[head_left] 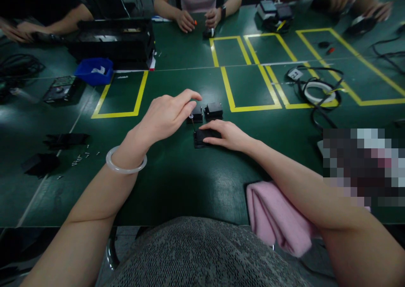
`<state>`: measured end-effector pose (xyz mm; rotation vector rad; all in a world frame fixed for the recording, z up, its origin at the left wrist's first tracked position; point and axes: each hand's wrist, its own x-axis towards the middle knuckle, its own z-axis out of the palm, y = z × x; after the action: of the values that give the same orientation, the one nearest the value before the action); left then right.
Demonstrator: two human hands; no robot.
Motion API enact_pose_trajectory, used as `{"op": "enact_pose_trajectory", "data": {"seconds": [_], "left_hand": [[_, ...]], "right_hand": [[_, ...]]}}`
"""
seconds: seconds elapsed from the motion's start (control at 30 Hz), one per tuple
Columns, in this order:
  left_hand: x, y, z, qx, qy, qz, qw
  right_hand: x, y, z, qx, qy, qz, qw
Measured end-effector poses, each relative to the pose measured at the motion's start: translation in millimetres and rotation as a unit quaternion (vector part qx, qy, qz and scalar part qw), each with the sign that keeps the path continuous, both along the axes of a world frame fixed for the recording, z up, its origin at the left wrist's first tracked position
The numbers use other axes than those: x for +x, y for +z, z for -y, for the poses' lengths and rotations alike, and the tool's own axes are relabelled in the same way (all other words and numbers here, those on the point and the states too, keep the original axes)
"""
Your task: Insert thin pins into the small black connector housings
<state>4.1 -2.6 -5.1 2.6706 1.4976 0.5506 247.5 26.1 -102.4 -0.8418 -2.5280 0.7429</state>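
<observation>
My left hand (pixel 172 112), a pale bangle (pixel 126 160) on its wrist, is closed around a small screwdriver (pixel 193 124). The handle is mostly hidden by the fingers; the thin shaft points down to the left end of a flat black plastic part (pixel 200 141). Over that part rests my right hand (pixel 226 134), thumb and fingers holding it against the table. Just beyond it stand two small black blocks, a left block (pixel 197 115) partly behind my left fingers and a right block (pixel 214 111). Whether a screw sits under the tip is too small to tell.
Loose screws (pixel 79 158) and black parts (pixel 41 164) lie at left. Behind are a blue bin (pixel 95 71) and a long black case (pixel 117 46). Coiled cable (pixel 319 93) and a pink cloth (pixel 278 215) are at right. Co-workers' hands (pixel 186 21) show across the table.
</observation>
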Motion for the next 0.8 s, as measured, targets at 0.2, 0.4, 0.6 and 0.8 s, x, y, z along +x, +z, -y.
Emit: {"op": "enact_pose_trajectory", "data": {"seconds": [0.2, 0.4, 0.6, 0.8], "left_hand": [[1.1, -1.3, -0.5, -0.003, -0.006, 0.009, 1.000], [1.6, -1.9, -0.5, 0.004, -0.011, 0.014, 1.000], [1.4, -2.2, -0.5, 0.018, -0.015, 0.014, 1.000], [-0.1, -4.0, 0.1, 0.033, -0.003, 0.007, 0.999]], "right_hand": [[-0.1, 0.4, 0.2, 0.000, 0.002, 0.000, 1.000], [-0.2, -1.3, -0.4, 0.007, 0.001, -0.005, 1.000], [-0.5, -0.6, -0.3, -0.001, -0.001, -0.002, 1.000], [-0.1, -0.3, -0.3, -0.003, -0.002, 0.000, 1.000]]}}
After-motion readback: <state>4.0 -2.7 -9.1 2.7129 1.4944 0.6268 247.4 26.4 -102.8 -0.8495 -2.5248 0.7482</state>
